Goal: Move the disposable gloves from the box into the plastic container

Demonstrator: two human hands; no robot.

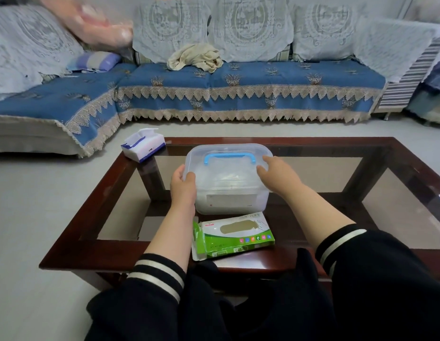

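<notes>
At frame centre, left hand (pixel 183 179) grips the lidded container (pixel 228 178); right hand (pixel 275 172) rests spread: steady the base, lift evenly.

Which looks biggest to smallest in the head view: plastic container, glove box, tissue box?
1. plastic container
2. glove box
3. tissue box
The tissue box sits farther from the camera, so its apparent size understates it; last place is unsure.

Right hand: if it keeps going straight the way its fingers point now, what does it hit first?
The right hand points forward and left over the plastic container. It would likely meet the lid's top near the blue handle first, though its height above the lid is hard to judge from this view.
</notes>
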